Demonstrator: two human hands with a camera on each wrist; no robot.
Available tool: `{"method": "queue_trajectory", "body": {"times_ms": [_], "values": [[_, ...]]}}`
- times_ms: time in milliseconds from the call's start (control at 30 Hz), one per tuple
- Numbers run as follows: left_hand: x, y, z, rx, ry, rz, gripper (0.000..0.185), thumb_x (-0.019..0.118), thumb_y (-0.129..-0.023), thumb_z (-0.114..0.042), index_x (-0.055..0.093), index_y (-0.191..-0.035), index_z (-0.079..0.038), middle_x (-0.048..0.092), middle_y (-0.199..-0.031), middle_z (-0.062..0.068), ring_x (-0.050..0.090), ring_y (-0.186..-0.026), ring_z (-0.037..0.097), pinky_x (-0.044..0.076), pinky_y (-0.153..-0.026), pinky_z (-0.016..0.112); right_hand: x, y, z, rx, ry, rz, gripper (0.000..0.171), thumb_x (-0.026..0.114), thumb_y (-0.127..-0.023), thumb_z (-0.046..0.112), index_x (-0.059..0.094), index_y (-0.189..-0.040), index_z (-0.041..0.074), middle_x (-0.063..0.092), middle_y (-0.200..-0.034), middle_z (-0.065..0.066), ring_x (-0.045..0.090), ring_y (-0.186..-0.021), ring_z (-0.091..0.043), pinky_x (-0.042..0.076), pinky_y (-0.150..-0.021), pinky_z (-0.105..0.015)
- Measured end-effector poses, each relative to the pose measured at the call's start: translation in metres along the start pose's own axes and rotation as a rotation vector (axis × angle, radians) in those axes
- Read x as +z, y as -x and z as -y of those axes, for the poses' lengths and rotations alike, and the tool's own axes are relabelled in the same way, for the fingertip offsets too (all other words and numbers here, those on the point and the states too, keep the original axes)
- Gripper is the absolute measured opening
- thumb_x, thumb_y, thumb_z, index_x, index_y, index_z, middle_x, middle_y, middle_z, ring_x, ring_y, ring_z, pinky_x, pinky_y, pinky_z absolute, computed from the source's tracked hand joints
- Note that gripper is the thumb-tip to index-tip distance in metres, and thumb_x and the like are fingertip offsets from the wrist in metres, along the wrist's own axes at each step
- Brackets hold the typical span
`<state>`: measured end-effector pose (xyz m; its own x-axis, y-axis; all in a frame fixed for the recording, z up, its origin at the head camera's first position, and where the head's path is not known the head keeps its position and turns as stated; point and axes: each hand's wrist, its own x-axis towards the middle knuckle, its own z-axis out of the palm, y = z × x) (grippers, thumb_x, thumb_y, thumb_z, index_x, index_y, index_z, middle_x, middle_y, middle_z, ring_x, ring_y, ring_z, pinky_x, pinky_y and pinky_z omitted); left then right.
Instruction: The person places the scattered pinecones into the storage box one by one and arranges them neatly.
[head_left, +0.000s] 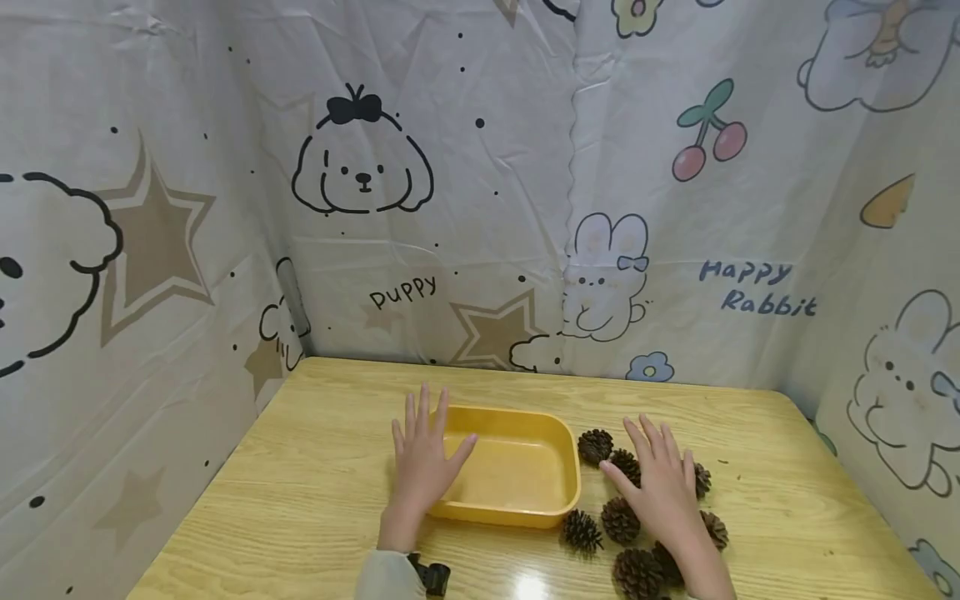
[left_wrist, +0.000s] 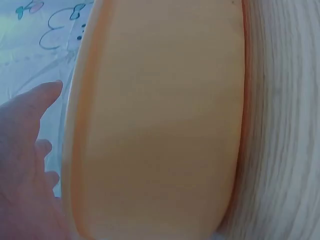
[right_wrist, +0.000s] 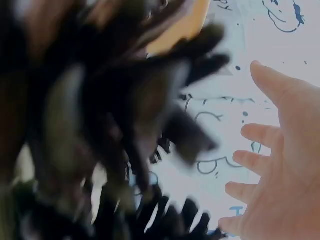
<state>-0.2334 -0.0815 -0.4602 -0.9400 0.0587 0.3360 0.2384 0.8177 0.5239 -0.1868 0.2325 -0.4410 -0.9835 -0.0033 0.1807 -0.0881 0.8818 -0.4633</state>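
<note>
Resting on the table [head_left: 315, 492], the tray [head_left: 517, 479] sat just left of a cluster of pinecones [head_left: 621, 520]. My left hand [head_left: 423, 458] lay flat on the tray's left rim, fingers straight and spread, thumb pointing into the tray, gripping nothing. My right hand [head_left: 660, 483] hovered right of the tray over the pinecones, fingers spread and holding none; whether it touched them I could not tell. Behind the tray hung a cartoon-printed cloth [head_left: 480, 183].
</note>
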Motion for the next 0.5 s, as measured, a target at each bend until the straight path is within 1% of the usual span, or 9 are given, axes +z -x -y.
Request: {"method": "queue_trajectory", "body": {"times_ms": [200,300,400,500], "values": [[-0.003,0.001,0.015,-0.041,0.108,0.007,0.083,0.061,-0.094,-0.043,0.016,-0.159,-0.016,0.006,-0.166,0.015,0.004,-0.152,0.042,0.012,-0.118,0.072,-0.001,0.006,-0.012,0.028,-0.025,-0.017,0.080,0.056,-0.094,0.055,0.026,-0.156,0.014,0.015,-0.162,-0.021,0.005,-0.148,-0.051,-0.001,-0.114,-0.075],[-0.005,0.001,0.022,-0.043,0.164,-0.007,0.080,0.061,-0.095,-0.038,0.017,-0.158,-0.015,0.007,-0.165,0.017,0.005,-0.152,0.044,0.015,-0.116,0.073,-0.003,0.010,-0.019,0.031,-0.044,-0.031,0.078,0.058,-0.095,0.050,0.027,-0.155,0.012,0.016,-0.161,-0.023,0.006,-0.147,-0.052,0.000,-0.113,-0.076],[-0.007,0.001,0.029,-0.041,0.232,-0.009,0.079,0.062,-0.096,-0.032,0.018,-0.158,-0.012,0.008,-0.165,0.020,0.006,-0.151,0.046,0.016,-0.117,0.072,-0.005,0.013,-0.024,0.018,-0.043,-0.065,0.076,0.060,-0.094,0.047,0.031,-0.153,0.009,0.020,-0.159,-0.025,0.010,-0.144,-0.055,0.004,-0.111,-0.078],[-0.009,0.001,0.034,-0.059,0.314,0.014,0.078,0.062,-0.096,-0.029,0.018,-0.158,-0.012,0.008,-0.165,0.019,0.007,-0.151,0.046,0.018,-0.117,0.071,-0.009,0.016,-0.029,0.004,-0.039,-0.102,0.074,0.062,-0.093,0.044,0.035,-0.150,0.006,0.024,-0.156,-0.028,0.015,-0.142,-0.056,0.009,-0.110,-0.079]]}}
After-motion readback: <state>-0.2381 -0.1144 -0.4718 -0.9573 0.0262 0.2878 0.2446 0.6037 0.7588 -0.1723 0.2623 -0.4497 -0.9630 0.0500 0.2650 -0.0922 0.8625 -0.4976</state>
